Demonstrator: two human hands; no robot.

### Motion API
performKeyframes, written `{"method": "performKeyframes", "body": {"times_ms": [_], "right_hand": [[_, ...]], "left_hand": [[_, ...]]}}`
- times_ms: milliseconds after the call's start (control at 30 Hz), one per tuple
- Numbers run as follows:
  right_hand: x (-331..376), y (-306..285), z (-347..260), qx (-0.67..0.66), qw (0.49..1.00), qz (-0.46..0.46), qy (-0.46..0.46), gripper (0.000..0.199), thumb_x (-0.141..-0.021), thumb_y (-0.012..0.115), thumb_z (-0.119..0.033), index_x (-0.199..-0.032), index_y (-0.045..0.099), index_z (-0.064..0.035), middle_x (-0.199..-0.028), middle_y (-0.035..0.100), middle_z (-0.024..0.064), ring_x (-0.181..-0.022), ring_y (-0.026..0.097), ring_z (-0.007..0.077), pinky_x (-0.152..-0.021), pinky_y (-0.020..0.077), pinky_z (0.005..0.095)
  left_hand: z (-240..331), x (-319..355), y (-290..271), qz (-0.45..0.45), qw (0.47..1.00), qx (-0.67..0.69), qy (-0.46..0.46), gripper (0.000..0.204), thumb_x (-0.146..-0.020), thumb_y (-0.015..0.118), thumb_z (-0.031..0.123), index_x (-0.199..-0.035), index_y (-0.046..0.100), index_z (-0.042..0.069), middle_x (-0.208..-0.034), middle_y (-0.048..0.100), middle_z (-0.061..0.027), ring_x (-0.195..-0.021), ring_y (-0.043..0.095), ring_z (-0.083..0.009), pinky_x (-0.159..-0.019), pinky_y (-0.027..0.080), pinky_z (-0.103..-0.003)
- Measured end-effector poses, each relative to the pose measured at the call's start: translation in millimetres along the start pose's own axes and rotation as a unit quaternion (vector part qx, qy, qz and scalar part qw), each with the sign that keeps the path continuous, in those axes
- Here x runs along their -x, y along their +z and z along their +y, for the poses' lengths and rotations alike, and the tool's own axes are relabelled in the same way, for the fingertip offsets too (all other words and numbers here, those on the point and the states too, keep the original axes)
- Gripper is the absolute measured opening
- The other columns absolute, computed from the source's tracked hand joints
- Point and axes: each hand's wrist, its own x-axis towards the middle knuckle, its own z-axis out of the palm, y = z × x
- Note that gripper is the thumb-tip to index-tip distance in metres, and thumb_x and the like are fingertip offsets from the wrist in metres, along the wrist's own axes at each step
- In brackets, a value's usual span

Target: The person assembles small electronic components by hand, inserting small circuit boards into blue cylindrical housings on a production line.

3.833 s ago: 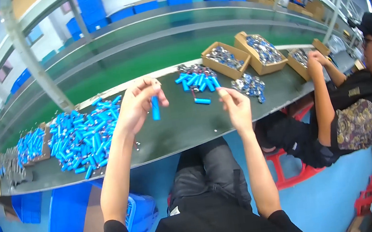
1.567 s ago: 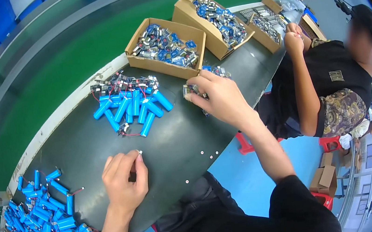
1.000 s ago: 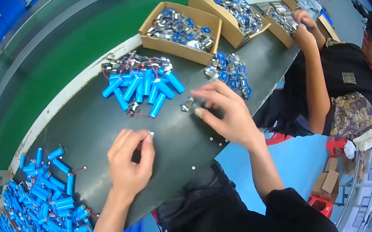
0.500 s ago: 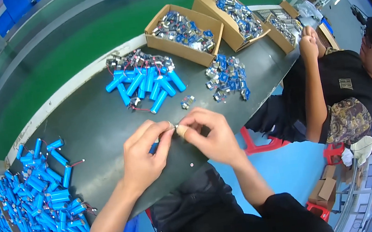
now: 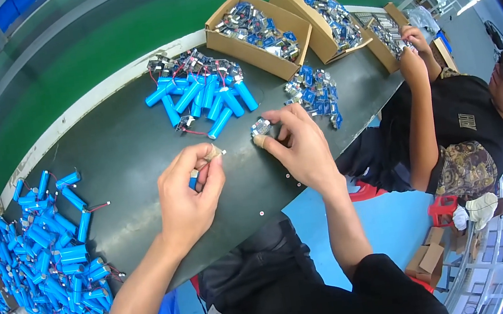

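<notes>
My left hand [image 5: 188, 194] is closed around a blue cylindrical battery [image 5: 193, 179], most of it hidden by the fingers. A small white connector [image 5: 223, 152] sticks out past its pinched thumb and index finger. Ahead and to the right, my right hand [image 5: 306, 150] has thumb and index finger on either side of a small circuit board [image 5: 260, 126]. Tape or covers wrap some fingertips. Beyond my hands lies a group of blue batteries [image 5: 199, 97] joined by red wires to circuit boards. A cluster of loose blue circuit boards [image 5: 317, 91] lies past my right hand.
A large heap of blue batteries [image 5: 48, 253] covers the left of the dark table [image 5: 133, 172]. Two cardboard boxes [image 5: 257, 51] of boards stand at the back. To the right sits a co-worker [image 5: 469, 122], hands over another box. Tiny round pieces [image 5: 262, 213] lie near the front edge.
My hands have come apart from the white connector they were both pinching. The right one has reached forward to the lone circuit board. The left keeps the battery.
</notes>
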Motion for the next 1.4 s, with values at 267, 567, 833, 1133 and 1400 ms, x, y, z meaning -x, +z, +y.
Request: {"method": "performKeyframes", "body": {"times_ms": [267,567,833,1133,1400], "right_hand": [[11,33,-22,-0.319,0.944,-0.046,0.068,0.046,-0.079,0.075,0.001,-0.122,0.057,-0.0004,-0.091,0.062,0.0050,-0.078,0.059,0.0083,-0.072,0.0488,0.0230],[14,58,-34,-0.412,0.908,-0.075,-0.025,0.040,-0.089,0.060,0.009,-0.128,0.059,0.0023,-0.120,0.056,0.0082,-0.102,0.061,0.0138,-0.087,0.0500,0.0255],[15,59,-32,-0.389,0.919,-0.049,-0.045,0.037,-0.093,0.058,0.002,-0.130,0.059,0.0008,-0.116,0.063,0.0118,-0.102,0.061,0.0166,-0.089,0.0483,0.0274],[16,60,-32,-0.337,0.938,-0.006,-0.079,0.035,-0.091,0.063,0.000,-0.127,0.063,-0.0027,-0.108,0.064,0.0097,-0.095,0.061,0.0146,-0.082,0.0480,0.0258],[15,60,-36,-0.277,0.954,0.016,-0.112,0.035,-0.090,0.065,0.000,-0.125,0.064,-0.0032,-0.101,0.064,0.0077,-0.089,0.060,0.0125,-0.077,0.0473,0.0241]], "left_hand": [[6,3,-1,0.015,0.999,0.008,-0.041,0.010,-0.084,0.068,0.000,-0.092,0.065,-0.004,-0.075,0.059,0.0015,-0.062,0.045,-0.0023,-0.055,0.036,-0.019],[-12,-1,-4,0.057,0.998,0.037,0.007,0.013,-0.081,0.069,-0.003,-0.094,0.064,-0.004,-0.078,0.061,-0.0057,-0.067,0.054,-0.0087,-0.058,0.043,-0.023],[-6,-2,-3,0.049,0.997,0.062,0.001,0.012,-0.082,0.069,-0.002,-0.094,0.065,-0.003,-0.077,0.060,-0.0039,-0.067,0.053,-0.0079,-0.058,0.041,-0.022],[-6,1,-4,0.045,0.985,0.162,-0.030,0.011,-0.087,0.066,-0.002,-0.097,0.065,-0.004,-0.084,0.063,-0.0023,-0.074,0.055,-0.0059,-0.064,0.043,-0.021],[-4,2,-8,0.025,0.965,0.229,-0.123,0.012,-0.090,0.065,0.000,-0.101,0.065,-0.005,-0.088,0.067,-0.0026,-0.078,0.057,-0.0045,-0.067,0.045,-0.020]]}}
